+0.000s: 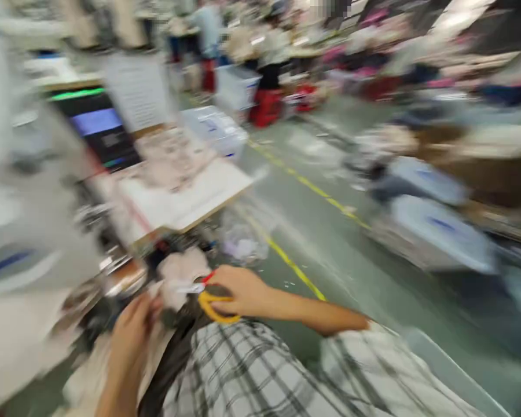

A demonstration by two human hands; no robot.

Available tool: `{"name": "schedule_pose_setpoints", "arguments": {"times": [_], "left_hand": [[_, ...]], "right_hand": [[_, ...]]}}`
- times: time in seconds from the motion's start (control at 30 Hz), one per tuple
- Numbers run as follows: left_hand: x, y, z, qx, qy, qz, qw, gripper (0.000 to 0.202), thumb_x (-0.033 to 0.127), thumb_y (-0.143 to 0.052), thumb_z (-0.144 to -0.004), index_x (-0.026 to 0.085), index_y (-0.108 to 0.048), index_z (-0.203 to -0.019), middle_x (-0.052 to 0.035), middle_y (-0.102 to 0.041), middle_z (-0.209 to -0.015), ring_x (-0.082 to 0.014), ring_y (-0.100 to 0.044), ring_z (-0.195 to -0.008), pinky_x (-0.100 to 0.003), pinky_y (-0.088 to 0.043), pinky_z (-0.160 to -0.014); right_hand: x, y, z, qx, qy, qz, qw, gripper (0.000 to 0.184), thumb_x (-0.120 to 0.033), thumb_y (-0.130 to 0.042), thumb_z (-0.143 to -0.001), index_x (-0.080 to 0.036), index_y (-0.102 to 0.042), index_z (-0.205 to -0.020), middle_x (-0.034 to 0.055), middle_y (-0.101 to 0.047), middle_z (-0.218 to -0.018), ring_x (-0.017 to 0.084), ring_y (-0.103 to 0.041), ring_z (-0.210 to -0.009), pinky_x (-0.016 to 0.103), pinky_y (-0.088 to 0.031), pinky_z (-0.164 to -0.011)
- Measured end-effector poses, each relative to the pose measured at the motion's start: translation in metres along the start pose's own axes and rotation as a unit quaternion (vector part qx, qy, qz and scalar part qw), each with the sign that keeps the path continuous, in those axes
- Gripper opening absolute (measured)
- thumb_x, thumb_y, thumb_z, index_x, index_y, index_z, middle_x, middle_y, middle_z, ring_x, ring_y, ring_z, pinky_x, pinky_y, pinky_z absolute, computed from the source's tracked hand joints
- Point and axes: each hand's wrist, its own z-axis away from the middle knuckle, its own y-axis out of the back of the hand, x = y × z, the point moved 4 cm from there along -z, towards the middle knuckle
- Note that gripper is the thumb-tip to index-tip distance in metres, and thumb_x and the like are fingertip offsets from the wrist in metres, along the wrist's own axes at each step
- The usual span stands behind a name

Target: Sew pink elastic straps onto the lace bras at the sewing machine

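Note:
My right hand (241,292) is closed around a pair of scissors (217,306) with yellow and red handles. Their short blades point left, toward a pale pink piece of fabric (182,269). On the left, my left hand (136,318) has its fingers pinched together on the edge of this pale fabric, which hangs down over my lap. Motion smears the picture, so the exact grip of the fingertips is hard to make out. Just beyond my left hand is a blurred metal machine part (121,272).
A white table (191,200) ahead carries a pile of pale pink fabric pieces (173,153). A black device with a lit screen (96,121) stands at its left. Lidded plastic bins (443,229) sit to the right, beyond yellow floor lines (293,263). People work in the background.

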Motion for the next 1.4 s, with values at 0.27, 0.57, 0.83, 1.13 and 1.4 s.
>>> {"name": "schedule_pose_setpoints", "arguments": {"times": [0.27, 0.57, 0.83, 1.13, 1.4], "left_hand": [[-0.126, 0.016, 0.058, 0.173, 0.177, 0.379, 0.892, 0.033, 0.048, -0.055, -0.086, 0.017, -0.059, -0.077, -0.0031, -0.065, -0.074, -0.0101, -0.056, -0.059, -0.023, -0.049, -0.059], [-0.124, 0.024, 0.058, 0.171, 0.155, 0.481, 0.846, 0.033, 0.047, -0.063, -0.082, 0.017, -0.060, -0.069, 0.0003, -0.060, -0.069, -0.0086, -0.049, -0.057, -0.022, -0.041, -0.057], [-0.124, 0.020, 0.052, 0.148, 0.153, 0.475, 0.854, 0.023, 0.034, -0.063, -0.081, 0.017, -0.062, -0.066, -0.0006, -0.062, -0.067, -0.0110, -0.048, -0.059, -0.024, -0.037, -0.056], [-0.141, 0.019, 0.060, 0.130, 0.145, 0.580, 0.791, 0.029, 0.034, -0.061, -0.083, 0.016, -0.052, -0.062, 0.0037, -0.045, -0.058, -0.0058, -0.030, -0.049, -0.021, -0.022, -0.048], [-0.136, 0.022, 0.061, 0.167, 0.149, 0.566, 0.793, 0.030, 0.041, -0.073, -0.081, 0.014, -0.064, -0.073, 0.0001, -0.061, -0.067, -0.0059, -0.045, -0.055, -0.019, -0.033, -0.052]], "right_hand": [[-0.004, -0.045, -0.028, -0.025, 0.058, -0.032, 0.997, 0.032, -0.037, -0.063, -0.089, -0.023, -0.061, -0.117, 0.0103, -0.070, -0.112, 0.024, -0.070, -0.090, 0.037, -0.057, -0.069], [-0.011, -0.046, -0.043, -0.029, 0.074, -0.020, 0.997, 0.032, -0.038, -0.063, -0.090, -0.021, -0.060, -0.116, 0.0105, -0.070, -0.113, 0.025, -0.068, -0.102, 0.039, -0.058, -0.078], [-0.013, -0.062, -0.058, -0.058, 0.081, -0.052, 0.994, 0.033, -0.036, -0.066, -0.089, -0.023, -0.060, -0.119, 0.0083, -0.069, -0.116, 0.025, -0.066, -0.107, 0.042, -0.057, -0.087], [0.003, -0.052, -0.041, -0.087, -0.067, -0.114, 0.987, 0.029, -0.035, -0.066, -0.085, -0.026, -0.063, -0.113, 0.0028, -0.065, -0.088, 0.016, -0.059, -0.066, 0.029, -0.050, -0.057], [-0.018, -0.060, -0.050, -0.103, -0.008, -0.111, 0.988, 0.044, -0.028, -0.067, -0.077, -0.022, -0.056, -0.119, 0.0109, -0.061, -0.118, 0.022, -0.064, -0.087, 0.037, -0.054, -0.075]]}}
